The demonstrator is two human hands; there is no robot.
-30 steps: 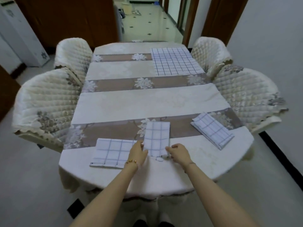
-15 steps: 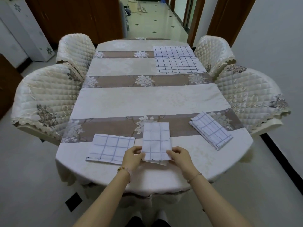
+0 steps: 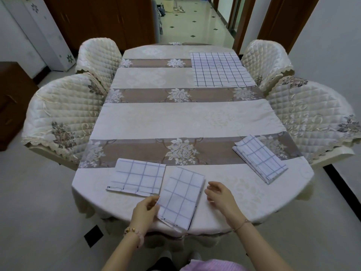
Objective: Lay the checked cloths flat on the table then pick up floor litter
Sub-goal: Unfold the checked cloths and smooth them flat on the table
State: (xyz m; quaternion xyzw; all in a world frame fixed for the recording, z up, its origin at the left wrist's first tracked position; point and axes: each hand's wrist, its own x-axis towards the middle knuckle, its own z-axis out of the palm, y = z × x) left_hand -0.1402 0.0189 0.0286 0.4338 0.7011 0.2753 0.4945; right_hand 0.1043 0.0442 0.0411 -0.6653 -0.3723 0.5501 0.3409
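Now the left hand (image 3: 145, 211) pinches the folded checked cloth (image 3: 180, 196) at the tabletop's near edge.
Right hand (image 3: 221, 195) hovers beside it, fingers spread; any writing seems unreadable.

I see four white cloths with blue check lines on the table. The middle folded cloth (image 3: 180, 198) lies tilted at the near edge, its near corner overhanging slightly (layers splay there). Just to its left, touching or nearly so, the left folded cloth (image 3: 137, 177) lies flat. The right folded cloth (image 3: 259, 158) sits well apart, angled. The spread cloth (image 3: 219, 69) lies fully open at the far right end.
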